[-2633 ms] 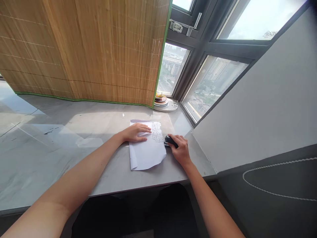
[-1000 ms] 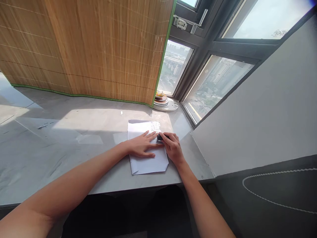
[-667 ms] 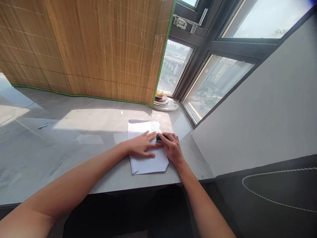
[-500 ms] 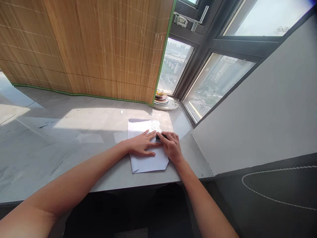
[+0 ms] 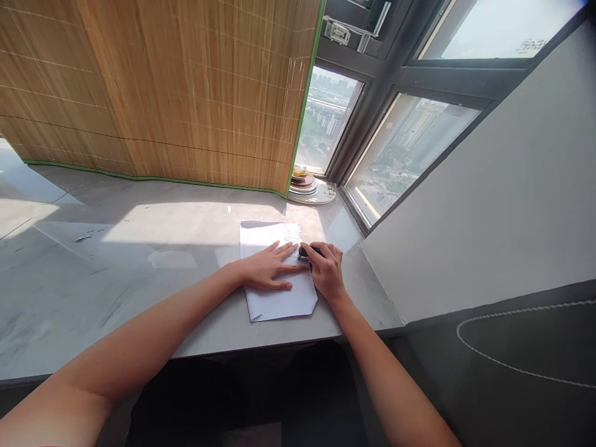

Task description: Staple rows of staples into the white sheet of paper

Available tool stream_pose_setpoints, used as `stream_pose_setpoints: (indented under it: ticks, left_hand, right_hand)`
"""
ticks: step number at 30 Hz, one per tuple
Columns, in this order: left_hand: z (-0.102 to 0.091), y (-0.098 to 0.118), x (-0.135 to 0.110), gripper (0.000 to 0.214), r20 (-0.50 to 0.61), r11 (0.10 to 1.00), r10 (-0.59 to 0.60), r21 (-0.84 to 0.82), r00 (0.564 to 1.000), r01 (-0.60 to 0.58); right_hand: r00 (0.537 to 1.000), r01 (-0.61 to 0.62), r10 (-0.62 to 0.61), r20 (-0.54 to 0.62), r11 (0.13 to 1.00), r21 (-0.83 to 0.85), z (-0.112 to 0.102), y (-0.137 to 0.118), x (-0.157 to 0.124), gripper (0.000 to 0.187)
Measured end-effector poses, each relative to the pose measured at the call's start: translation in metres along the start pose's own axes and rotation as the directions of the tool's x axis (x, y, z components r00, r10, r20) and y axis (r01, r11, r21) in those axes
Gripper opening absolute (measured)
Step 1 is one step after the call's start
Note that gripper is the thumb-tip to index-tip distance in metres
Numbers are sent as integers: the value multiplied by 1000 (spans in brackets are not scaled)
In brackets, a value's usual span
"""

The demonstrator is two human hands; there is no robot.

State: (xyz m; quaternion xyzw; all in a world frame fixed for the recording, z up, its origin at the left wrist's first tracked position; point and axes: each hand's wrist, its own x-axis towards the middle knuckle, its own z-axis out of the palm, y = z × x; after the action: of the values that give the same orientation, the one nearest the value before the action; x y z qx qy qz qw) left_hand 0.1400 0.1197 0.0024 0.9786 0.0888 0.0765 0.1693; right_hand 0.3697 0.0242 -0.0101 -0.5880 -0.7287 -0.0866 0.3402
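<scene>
White folded paper (image 5: 282,304) lies on the grey sill, its lower left corner creased. My left hand (image 5: 267,267) rests flat across it with the fingers spread. At the paper's right edge, my right hand (image 5: 328,267) is closed around a small black stapler (image 5: 305,251), mostly covered by the fingers. The stapler's front end sits close to my left fingertips. Many small, shiny, staple-like marks (image 5: 292,233) cover the paper's upper right part.
A bamboo blind (image 5: 186,93) with green edging hangs over the back of the sill (image 5: 139,298). Stacked plates (image 5: 305,186) stand in the window corner. Small dark bits (image 5: 84,238) and a white scrap (image 5: 228,209) lie on the sill. A white wall (image 5: 479,205) closes off the right side.
My right hand has shifted slightly right and up with the stapler, and more of the stapler shows. My left hand has stayed on the paper.
</scene>
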Motion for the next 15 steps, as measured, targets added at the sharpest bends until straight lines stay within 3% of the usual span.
stream_pose_setpoints:
  ticks: [5,10,15]
  left_hand:
    - [1,-3,0,71,31,999,-28,41,999,27]
    - [2,-8,0,82,-8,994,-46,94,999,46]
    - [4,-14,2,73,-25,996,-61,63,998,62]
  right_hand:
    - [960,-241,236,-149,970,-15,2,5,3,43]
    - [843,-480,457,-283,877,-13,1,8,5,40]
    - [751,-610,613,-244,786,96,1,17,3,35]
